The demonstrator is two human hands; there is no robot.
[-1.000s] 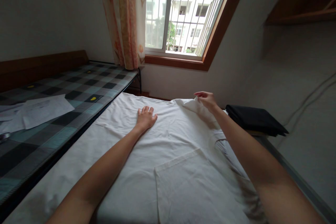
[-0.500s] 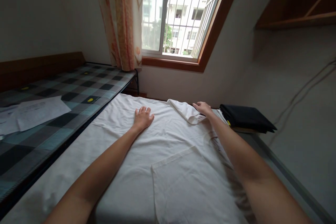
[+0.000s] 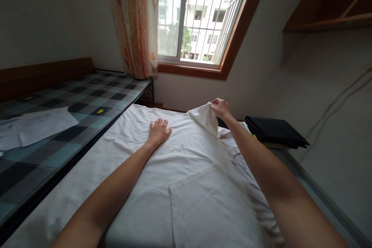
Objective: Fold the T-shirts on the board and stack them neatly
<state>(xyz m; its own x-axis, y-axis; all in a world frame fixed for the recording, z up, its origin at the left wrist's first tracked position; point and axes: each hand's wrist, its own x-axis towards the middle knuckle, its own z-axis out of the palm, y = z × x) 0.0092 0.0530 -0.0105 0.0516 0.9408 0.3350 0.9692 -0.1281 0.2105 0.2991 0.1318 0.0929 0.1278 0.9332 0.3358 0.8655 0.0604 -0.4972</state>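
Note:
A white sheet covers the surface before me, with creases across it and a squared flap of cloth lying over its near part. My left hand rests palm down on the sheet, fingers spread. At the far right corner, my right hand pinches the sheet's edge and holds that corner lifted in a raised fold. To the right of the fold, the sheet bunches in wrinkles along the side, partly hidden by my right forearm.
On the left lies a checked mattress with papers on it. A black folded item sits on the right beyond my forearm. A curtain and barred window are at the back; a wooden shelf juts out upper right.
My right hand has moved slightly up and left, closing on the sheet's corner and raising it from where it lay folded. My left hand stays in place.

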